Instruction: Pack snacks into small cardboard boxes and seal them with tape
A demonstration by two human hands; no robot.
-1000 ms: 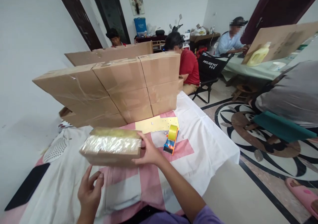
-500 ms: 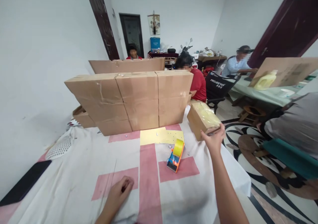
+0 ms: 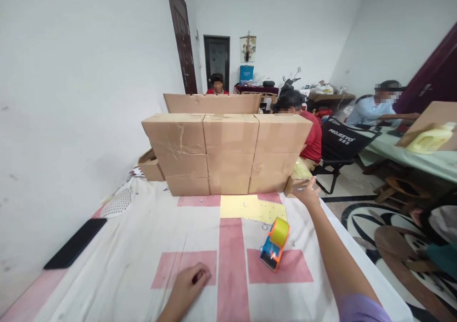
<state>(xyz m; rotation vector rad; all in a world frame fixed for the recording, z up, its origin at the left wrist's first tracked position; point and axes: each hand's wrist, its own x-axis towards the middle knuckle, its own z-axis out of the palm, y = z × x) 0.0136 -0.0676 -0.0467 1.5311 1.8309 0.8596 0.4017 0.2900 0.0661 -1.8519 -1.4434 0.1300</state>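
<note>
My right hand is stretched out to the table's far right corner, its fingers spread against a small carton wrapped in clear tape. That carton sits at the right end of a wall of stacked brown cartons. Curled in a loose fist, my left hand rests on the white and pink tablecloth near me and holds nothing. An orange and blue tape dispenser with a yellow roll lies between my arms. A yellow sheet lies in front of the cartons.
A black flat device and a white mesh object lie at the left by the wall. A person in red sits behind the cartons; two other people sit farther back. A black chair stands to the right.
My right hand carried the taped carton from in front of me to the right end of the stack and set it down there. My left hand dropped onto the cloth and curled.
</note>
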